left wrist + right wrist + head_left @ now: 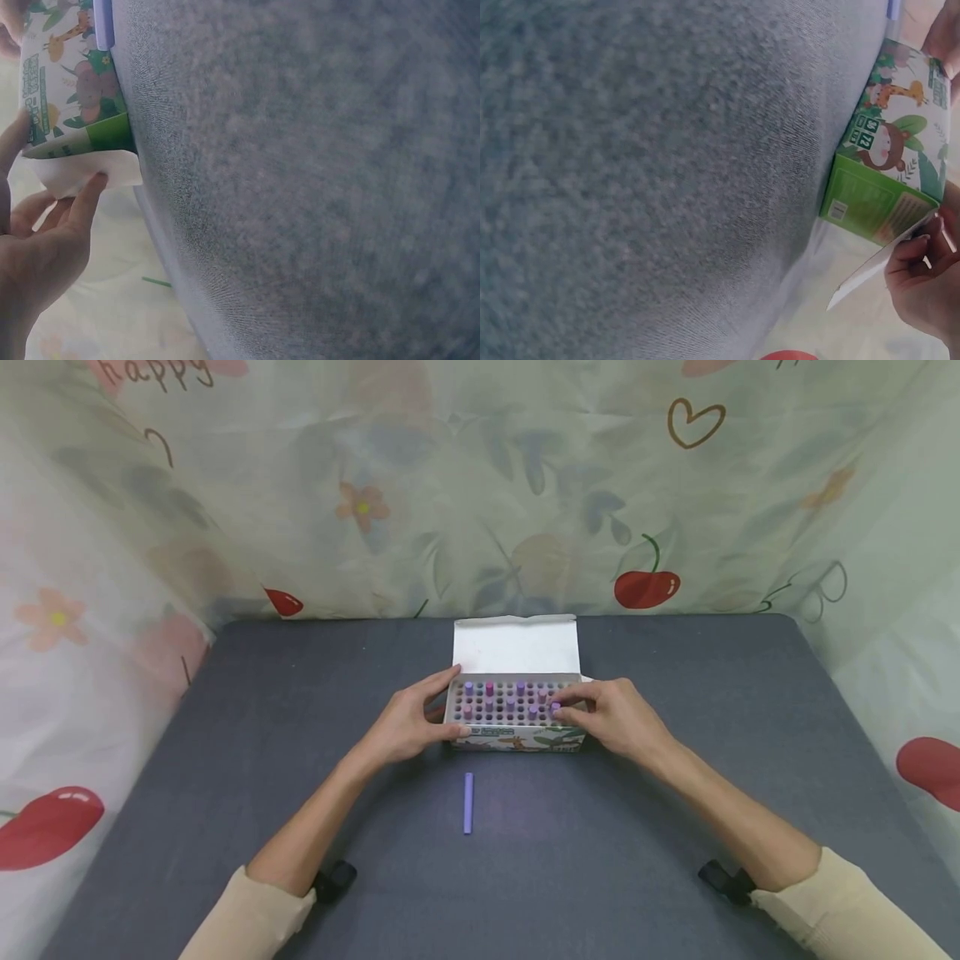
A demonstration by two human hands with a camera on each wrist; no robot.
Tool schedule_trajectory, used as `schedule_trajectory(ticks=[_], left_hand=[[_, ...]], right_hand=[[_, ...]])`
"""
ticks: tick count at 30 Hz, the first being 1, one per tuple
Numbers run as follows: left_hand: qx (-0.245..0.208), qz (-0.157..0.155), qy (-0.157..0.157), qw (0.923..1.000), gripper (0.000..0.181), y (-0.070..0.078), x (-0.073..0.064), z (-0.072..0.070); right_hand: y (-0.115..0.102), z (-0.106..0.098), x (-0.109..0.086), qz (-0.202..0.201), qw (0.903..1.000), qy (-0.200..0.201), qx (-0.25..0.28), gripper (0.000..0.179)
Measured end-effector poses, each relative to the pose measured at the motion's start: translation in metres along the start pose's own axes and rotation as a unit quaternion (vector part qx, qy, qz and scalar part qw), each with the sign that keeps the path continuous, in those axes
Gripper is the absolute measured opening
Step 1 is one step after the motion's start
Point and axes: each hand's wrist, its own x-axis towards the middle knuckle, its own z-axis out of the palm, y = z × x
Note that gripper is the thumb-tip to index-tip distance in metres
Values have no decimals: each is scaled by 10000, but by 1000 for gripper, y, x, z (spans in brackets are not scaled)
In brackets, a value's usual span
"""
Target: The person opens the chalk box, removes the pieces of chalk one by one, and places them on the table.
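A cardboard box (517, 741) printed with animals stands on the table, its white lid (516, 645) raised at the back. Inside is a grid of holes (500, 714) with several purple and pink chalk-like sticks standing upright in it. My left hand (408, 720) grips the box's left end, thumb at the front edge and fingers at the back. At the right end my right hand (618, 718) pinches the top of a purple chalk stick (556, 707) between thumb and forefinger. Its lower part is hidden in the grid. A single lilac chalk stick (468, 803) lies in front of the box.
A dark grey cloth (585, 843) covers the table. Behind and at the sides hangs a pale printed curtain (465, 485). In the left wrist view a white side flap (86, 171) sticks out from the box; another flap (870, 270) shows in the right wrist view.
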Motion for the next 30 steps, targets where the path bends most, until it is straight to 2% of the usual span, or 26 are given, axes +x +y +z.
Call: schedule_trajectory(ticks=[9,20,30], left_hand=[[11,-13,10,10000,90,0,0,0],[16,-90,-6,10000,90,1,0,1],[13,-116,-22,9999,89,3,0,0]], right_hand=[[-1,-4,0,-274,9991,126,-291,18],[-3,-7,1,-434,9986,308,-26,21],[-7,-12,1,-775,9935,826,62,22]])
